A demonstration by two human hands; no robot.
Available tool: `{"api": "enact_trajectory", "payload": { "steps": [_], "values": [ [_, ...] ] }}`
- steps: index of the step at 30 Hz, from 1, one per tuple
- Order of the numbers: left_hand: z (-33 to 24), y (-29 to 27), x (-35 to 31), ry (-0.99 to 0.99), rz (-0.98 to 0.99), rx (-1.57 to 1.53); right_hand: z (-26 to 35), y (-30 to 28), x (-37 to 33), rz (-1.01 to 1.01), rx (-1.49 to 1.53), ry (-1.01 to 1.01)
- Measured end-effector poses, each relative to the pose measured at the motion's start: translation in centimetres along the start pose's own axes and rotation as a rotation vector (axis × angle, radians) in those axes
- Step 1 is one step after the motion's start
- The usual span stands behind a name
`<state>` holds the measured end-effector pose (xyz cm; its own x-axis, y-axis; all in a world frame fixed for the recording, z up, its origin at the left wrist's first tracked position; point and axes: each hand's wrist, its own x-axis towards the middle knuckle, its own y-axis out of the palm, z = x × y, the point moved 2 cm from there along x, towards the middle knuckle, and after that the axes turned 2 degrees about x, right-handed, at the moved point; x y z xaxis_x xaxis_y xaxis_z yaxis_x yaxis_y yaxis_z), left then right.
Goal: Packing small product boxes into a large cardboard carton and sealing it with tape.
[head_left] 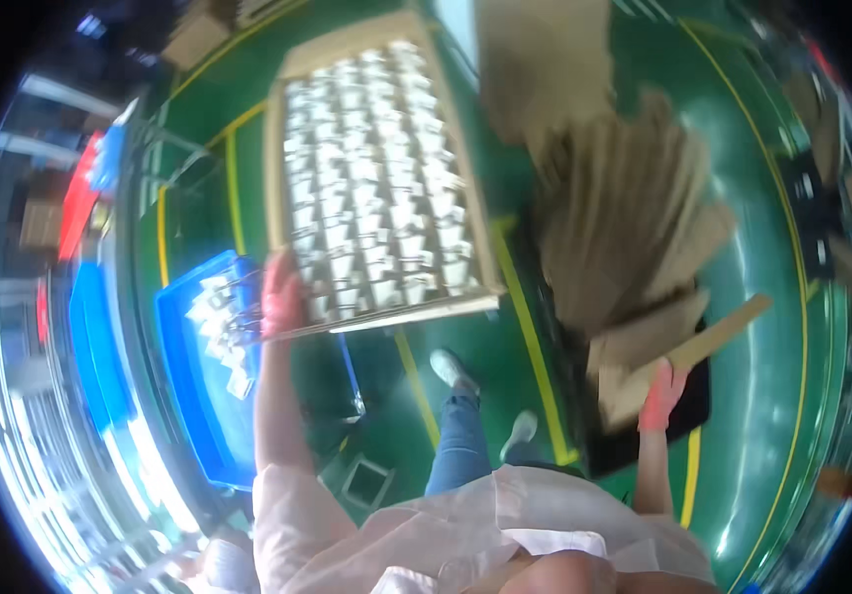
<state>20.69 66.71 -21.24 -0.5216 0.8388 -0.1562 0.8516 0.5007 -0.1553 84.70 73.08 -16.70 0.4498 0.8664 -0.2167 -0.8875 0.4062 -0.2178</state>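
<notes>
My left hand (283, 295), in a pink glove, grips the near left corner of a shallow cardboard tray (274, 188). Rows of small white parts (376, 178) fill that tray; blur hides their exact kind. What bears the tray's far end cannot be made out. Over on the right, my right hand (659, 398), gloved in pink too, closes on a long brown cardboard strip (728, 329). That strip slants above a black bin (634, 450), where many folded cardboard pieces (624, 208) stand fanned out.
A blue bin (180, 376) with loose white parts (220, 322) sits left of my left forearm. Beyond it runs a metal-framed bench holding a blue container (99, 342) and a red one (81, 198). Yellow lines mark the green floor (752, 327). A large cardboard sheet (545, 64) stands far ahead.
</notes>
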Motion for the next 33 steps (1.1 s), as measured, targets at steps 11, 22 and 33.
{"api": "enact_trajectory", "payload": {
  "steps": [11,22,33],
  "values": [
    [0.4,2.0,-1.5,0.169,-0.063,0.338,17.1,26.0,-1.4,0.577,-0.727,-0.832],
    [0.0,3.1,-4.7,0.002,-0.109,0.439,16.9,27.5,-2.4,0.81,-0.549,-0.765],
    [0.0,0.9,0.6,-0.169,0.012,0.749,16.9,31.0,-7.7,0.3,-1.171,-0.906]
  ]
}}
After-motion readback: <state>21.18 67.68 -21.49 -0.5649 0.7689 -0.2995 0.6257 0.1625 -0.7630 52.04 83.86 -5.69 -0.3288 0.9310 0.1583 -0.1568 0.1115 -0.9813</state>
